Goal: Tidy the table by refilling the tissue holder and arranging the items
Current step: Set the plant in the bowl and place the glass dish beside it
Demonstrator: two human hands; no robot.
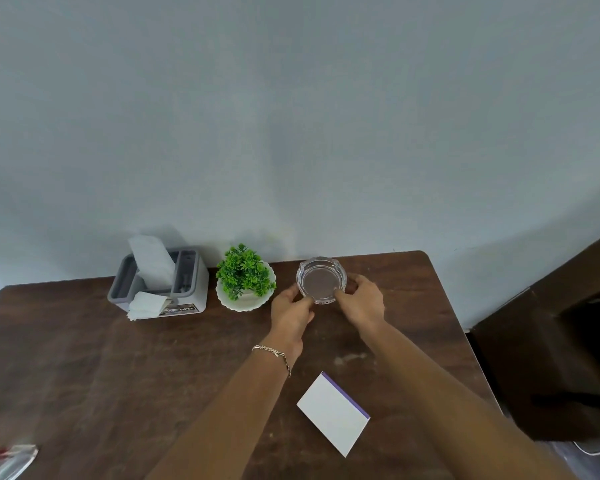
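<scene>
A clear glass ashtray (321,278) rests on the brown table (118,368) near the back edge. My left hand (291,311) grips its near left rim and my right hand (361,301) grips its near right rim. A grey and white tissue holder (187,289) stands at the back left, with one tissue sticking up from its top and another hanging over its front. Between holder and ashtray sits a small green plant (245,271) in a white scalloped pot. A white card with a purple edge (333,412) lies near me, under my right forearm.
An empty clear plastic wrapper (6,460) with red print lies at the table's near left corner. A dark cabinet (551,358) stands beyond the right edge. A pale wall rises right behind the table.
</scene>
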